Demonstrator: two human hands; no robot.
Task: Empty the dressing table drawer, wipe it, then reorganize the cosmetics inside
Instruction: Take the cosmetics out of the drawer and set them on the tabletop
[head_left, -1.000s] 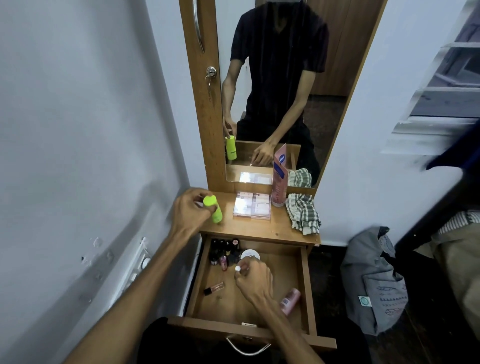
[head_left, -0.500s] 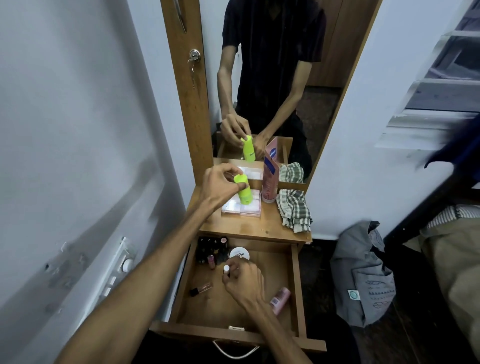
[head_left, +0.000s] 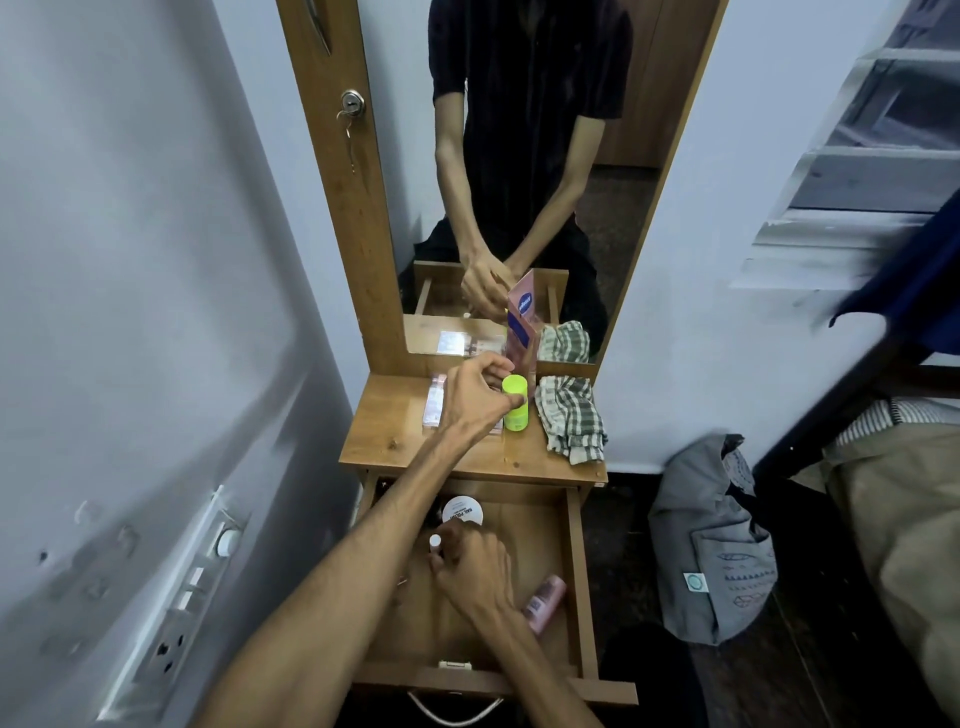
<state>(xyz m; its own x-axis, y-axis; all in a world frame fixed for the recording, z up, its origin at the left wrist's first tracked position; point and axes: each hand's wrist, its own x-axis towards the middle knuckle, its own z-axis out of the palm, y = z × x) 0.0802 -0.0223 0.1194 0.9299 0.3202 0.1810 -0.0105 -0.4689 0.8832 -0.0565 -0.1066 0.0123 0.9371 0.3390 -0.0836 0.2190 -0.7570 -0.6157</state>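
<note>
Reaching down into the open drawer (head_left: 575, 566), the right hand (head_left: 475, 574) has its fingers curled round a small bottle with a white cap (head_left: 435, 542), only the cap and a little of the neck showing above the knuckles. Just right of that hand a pink bottle (head_left: 544, 603) lies on its side against the drawer's right wall, and behind the hand, toward the back of the drawer, sits a round white-lidded jar (head_left: 462, 511) with dark print on the lid; the back left corner is hidden by the left forearm, which crosses above the drawer. Farther on, over the tabletop (head_left: 384, 439), the left hand (head_left: 475, 397) pinches a bright green bottle (head_left: 515, 402) between thumb and fingertips, the bottle upright with its base on or just above the wood; I cannot tell which. Partly under that hand lies a flat clear-and-pink palette case (head_left: 435, 401). To the right of the green bottle a checked cloth (head_left: 570, 418) is bunched on the tabletop, and behind the bottle a tall pink box (head_left: 521, 332) with a blue logo stands against the mirror (head_left: 545, 156), which reflects the person's arms and dark shirt. A grey bag (head_left: 711, 540) sits on the floor to the right of the table.
</note>
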